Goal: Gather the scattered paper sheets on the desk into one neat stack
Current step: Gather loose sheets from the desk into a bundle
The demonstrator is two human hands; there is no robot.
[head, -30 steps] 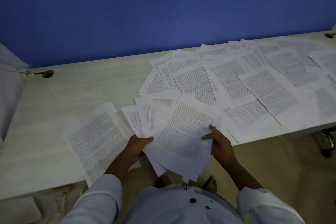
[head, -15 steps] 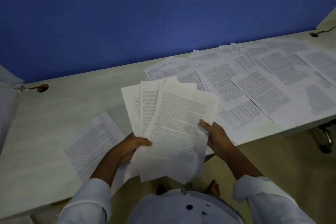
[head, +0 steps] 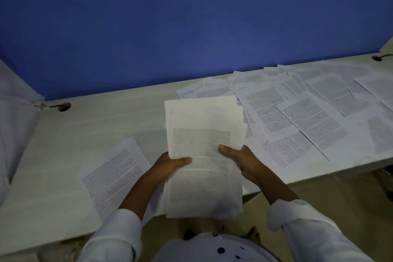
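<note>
White printed paper bundle (head: 204,134), several sheets, clamped from both sides. Left hand (head: 170,166): grip closed on the bundle's left edge, thumb on top across the text. Right hand (head: 244,159): grip closed on the right edge, thumb likewise on top. Bundle is held up over the near edge of the pale wood-grain surface (head: 95,125), long axis pointing away from the body. Top edges are stepped, not yet squared.

Outward, left: 1 lone printed sheet (head: 114,172) lies flat on the surface just beside the left forearm, skewed against the bundle's axis.

Outward, right: overlapping spread of printed sheets (head: 308,117) starts near the right hand and runs to the far right end. The bulk of the job looks to sit there.

Judgement: the lone sheet lies left of the grip, so the left hand is nearer to it and the right hand nearer the spread. Freeing either hand leaves 1 grip on a loose bundle, which may fan out.
</note>
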